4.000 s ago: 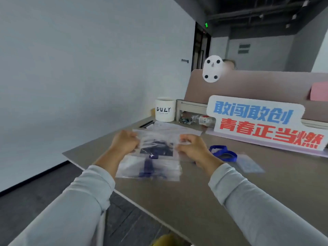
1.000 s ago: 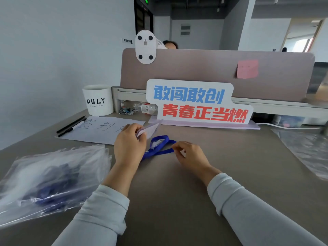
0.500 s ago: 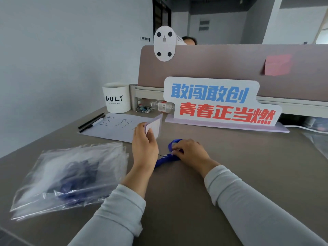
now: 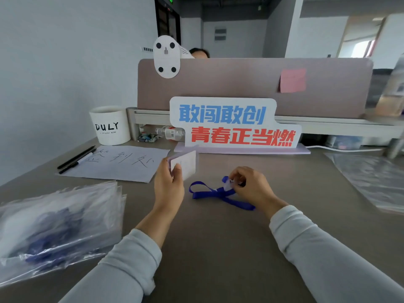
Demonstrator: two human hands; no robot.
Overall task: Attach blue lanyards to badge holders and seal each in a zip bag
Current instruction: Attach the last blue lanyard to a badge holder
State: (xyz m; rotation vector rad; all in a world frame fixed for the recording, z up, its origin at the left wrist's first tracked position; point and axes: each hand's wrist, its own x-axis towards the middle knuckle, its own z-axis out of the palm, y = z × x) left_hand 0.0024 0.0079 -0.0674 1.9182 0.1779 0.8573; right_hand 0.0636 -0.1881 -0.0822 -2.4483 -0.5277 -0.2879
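Head view: a badge holder (image 4: 185, 167) was held upright in the left hand (image 4: 169, 189)'s closed grip; the blue lanyard (image 4: 215, 193)'s clip end was pinched by the right hand (image 4: 251, 186) above the bench (image 4: 218, 248).

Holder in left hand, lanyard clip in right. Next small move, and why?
Probably bring the right hand with the clip end toward the holder. The left hand holds it upright off the desk, apart from the lanyard, whose strap lies on the desk, so nothing is attached yet.
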